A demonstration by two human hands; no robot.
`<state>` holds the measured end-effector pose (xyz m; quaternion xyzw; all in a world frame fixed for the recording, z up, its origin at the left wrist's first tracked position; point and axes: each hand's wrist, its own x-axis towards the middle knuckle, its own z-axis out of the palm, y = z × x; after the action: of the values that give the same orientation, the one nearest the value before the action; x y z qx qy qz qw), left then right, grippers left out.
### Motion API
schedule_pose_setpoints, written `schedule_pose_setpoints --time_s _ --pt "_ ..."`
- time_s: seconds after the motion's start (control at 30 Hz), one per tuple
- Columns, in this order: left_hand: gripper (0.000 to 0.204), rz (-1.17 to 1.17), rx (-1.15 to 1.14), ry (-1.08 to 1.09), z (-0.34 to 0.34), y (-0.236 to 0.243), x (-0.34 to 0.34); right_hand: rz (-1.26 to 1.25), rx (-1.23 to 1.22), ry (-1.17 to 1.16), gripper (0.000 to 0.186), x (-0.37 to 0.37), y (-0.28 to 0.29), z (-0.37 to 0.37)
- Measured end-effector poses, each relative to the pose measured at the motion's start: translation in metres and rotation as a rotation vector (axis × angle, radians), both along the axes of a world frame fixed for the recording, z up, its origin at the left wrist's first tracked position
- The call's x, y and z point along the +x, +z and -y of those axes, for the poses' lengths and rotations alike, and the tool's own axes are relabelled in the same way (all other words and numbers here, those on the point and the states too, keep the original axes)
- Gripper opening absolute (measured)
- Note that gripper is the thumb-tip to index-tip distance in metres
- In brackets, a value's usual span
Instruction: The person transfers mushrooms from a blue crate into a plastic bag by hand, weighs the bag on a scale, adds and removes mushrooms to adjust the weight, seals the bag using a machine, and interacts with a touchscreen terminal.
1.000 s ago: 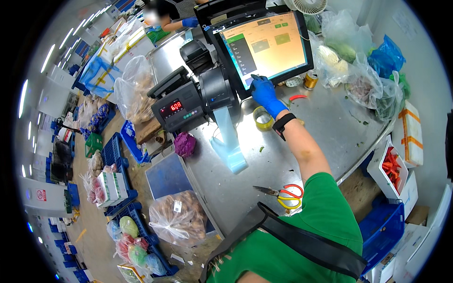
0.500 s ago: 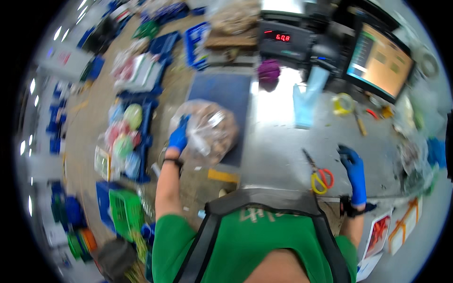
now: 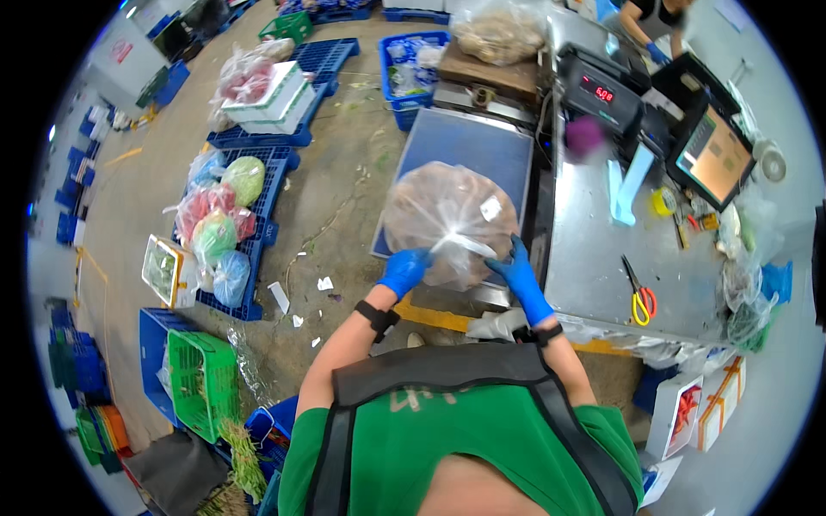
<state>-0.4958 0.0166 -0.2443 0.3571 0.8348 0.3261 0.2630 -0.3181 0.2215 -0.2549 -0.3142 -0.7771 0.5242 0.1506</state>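
A large clear plastic bag [image 3: 422, 202] of brownish contents lies on the blue scale platform [image 3: 419, 142] in front of me. Its neck is gathered and tied in whitish plastic, and a white label sticks to its right side. My left hand [image 3: 404, 272], in a blue glove, has its fingers closed on the near left edge of the bag, beside the tied neck. On the other side, my right hand [image 3: 520, 273], also blue-gloved, touches the bag's near right edge with thumb and fingers spread apart.
Right of the platform, a metal table [image 3: 594, 267] holds scissors [image 3: 638, 292], yellow tape [image 3: 663, 201], a red-digit display [image 3: 602, 93] and a monitor [image 3: 714, 156]. Another person [image 3: 652, 26] stands beyond. Blue pallets [image 3: 267, 193] with bags and a green crate [image 3: 202, 383] are left.
My right hand has come left from above the table to the bag. My left hand has shifted to the bag's near edge. The view has turned toward the platform.
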Motion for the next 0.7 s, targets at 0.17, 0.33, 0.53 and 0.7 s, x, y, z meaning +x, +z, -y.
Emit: schedule_pose_setpoints --time_s 0.17,0.33,0.53,0.7 --pt "0.020 0.324 0.010 -0.113 0.061 0.028 -0.010 0.486 0.326 0.266 0.083 -0.081 0.005 0.085" --pt "0.028 0.850 0.308 -0.109 0.120 0.048 -0.055 0.360 0.473 0.311 0.038 -0.108 0.015 0.137" --pt "0.034 0.903 0.379 -0.297 0.157 0.106 -0.154 0.093 -0.109 0.261 0.027 -0.195 0.098 0.212" --pt "0.036 0.968 0.184 -0.455 0.171 0.103 -0.267 0.239 -0.356 0.285 0.014 -0.287 0.084 0.244"
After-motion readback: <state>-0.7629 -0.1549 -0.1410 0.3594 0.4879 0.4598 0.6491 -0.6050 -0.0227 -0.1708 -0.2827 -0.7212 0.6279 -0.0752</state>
